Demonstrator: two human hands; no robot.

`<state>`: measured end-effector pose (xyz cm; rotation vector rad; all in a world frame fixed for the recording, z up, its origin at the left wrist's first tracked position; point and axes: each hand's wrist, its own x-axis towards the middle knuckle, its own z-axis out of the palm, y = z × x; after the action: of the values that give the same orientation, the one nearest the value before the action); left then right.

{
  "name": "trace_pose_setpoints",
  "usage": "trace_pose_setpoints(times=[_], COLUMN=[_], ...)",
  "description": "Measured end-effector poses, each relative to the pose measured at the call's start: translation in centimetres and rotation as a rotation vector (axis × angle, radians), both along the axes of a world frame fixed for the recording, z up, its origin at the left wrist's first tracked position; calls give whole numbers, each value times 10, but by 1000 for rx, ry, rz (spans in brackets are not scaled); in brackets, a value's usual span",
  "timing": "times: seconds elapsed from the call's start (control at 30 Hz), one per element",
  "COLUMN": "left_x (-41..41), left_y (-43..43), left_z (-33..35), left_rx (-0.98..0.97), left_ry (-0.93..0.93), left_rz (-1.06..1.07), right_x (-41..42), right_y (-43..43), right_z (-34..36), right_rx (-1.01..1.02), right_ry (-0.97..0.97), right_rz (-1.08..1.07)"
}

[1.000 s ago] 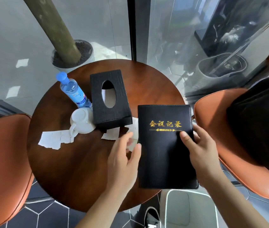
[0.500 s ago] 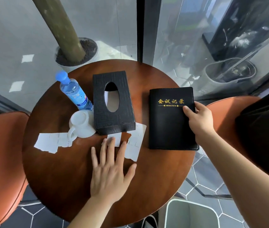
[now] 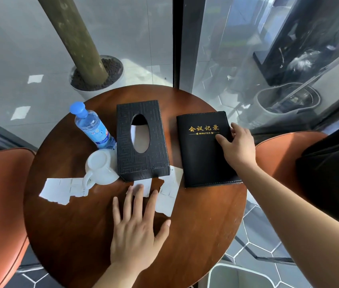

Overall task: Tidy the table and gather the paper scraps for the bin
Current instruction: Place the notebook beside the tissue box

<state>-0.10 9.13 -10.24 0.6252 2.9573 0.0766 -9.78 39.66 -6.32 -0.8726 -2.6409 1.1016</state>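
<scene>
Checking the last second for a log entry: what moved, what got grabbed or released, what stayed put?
The right hand slid the black notebook from the near edge to the far right of the table and rests on it. The left hand let go of it and now lies flat, fingertips on the paper scraps. Bottle, mug and tissue box stayed.

We see the black notebook (image 3: pixel 203 148) no longer held up near us as a second ago: it now lies flat on the round table (image 3: pixel 77 235), right of the tissue box (image 3: pixel 141 140), our right hand (image 3: pixel 238 148) resting on its cover. Our left hand (image 3: pixel 137 229) leaves the notebook's edge and spreads flat, fingertips reaching onto the small paper scrap (image 3: pixel 143 187).
</scene>
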Motion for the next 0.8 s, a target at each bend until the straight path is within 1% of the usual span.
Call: trace_pose_setpoints(times=[0.07, 0.13, 0.17, 0.2, 0.27, 0.33, 0.8], left_x=[0, 0, 0, 0, 0, -1, -1], left_y=[-1, 0, 0, 0, 0, 0, 0], left_z=[0, 1, 1, 0, 0, -1, -5], left_rx=[1, 1, 0, -1, -2, -1, 3], left_ry=[-4, -13, -14, -13, -13, -10, 1], left_rz=[0, 3, 4, 2, 0, 2, 17], right_x=[22, 51, 64, 74, 82, 79, 41], right_y=[-4, -13, -19, -25, -35, -37, -24], right_z=[2, 0, -4, -9, -18, -25, -29], right_rx=[132, 373, 467, 519, 530, 507, 431], right_ry=[45, 121, 129, 99, -27, -85, -18], right_rz=[71, 208, 291, 362, 431, 446, 465])
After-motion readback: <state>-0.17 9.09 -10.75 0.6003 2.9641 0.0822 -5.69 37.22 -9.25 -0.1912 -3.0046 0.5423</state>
